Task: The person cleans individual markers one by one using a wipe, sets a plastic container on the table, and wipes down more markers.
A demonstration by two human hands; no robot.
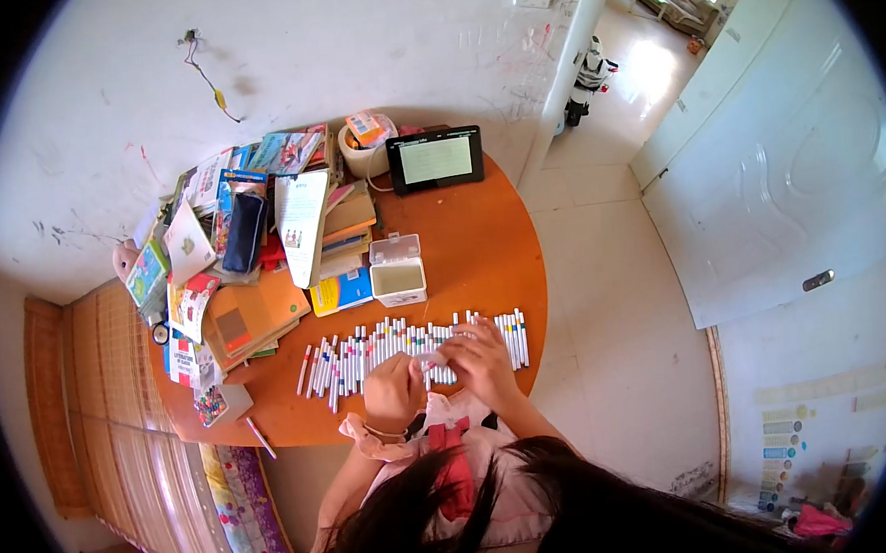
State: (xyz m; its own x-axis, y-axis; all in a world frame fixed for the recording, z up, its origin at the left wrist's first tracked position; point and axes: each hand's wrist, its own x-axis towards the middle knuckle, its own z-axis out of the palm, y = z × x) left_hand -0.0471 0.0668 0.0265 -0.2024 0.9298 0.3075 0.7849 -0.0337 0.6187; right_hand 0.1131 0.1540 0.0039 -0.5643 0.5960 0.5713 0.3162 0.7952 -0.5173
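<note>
In front of my chest, my two hands meet over the near side of a row of white markers. My left hand [394, 389] is closed in a fist, thumb side toward the right. The fingers of my right hand [480, 363] are bent and come together at the left hand's thumb. Between them shows a small part of a white marker [431, 359], mostly hidden by the fingers. The row of markers [367, 353], with coloured bands, lies side by side on the orange table [471, 245]. Behind it stands a white plastic box [399, 284] with its clear lid up.
Books and notebooks [254, 311] are piled at the left, with a dark pencil case [245, 232] on them. A tablet [436, 160] stands at the back beside a white round container [362, 161]. A small box of coloured bits [221, 404] and a loose marker [261, 438] lie at the left edge.
</note>
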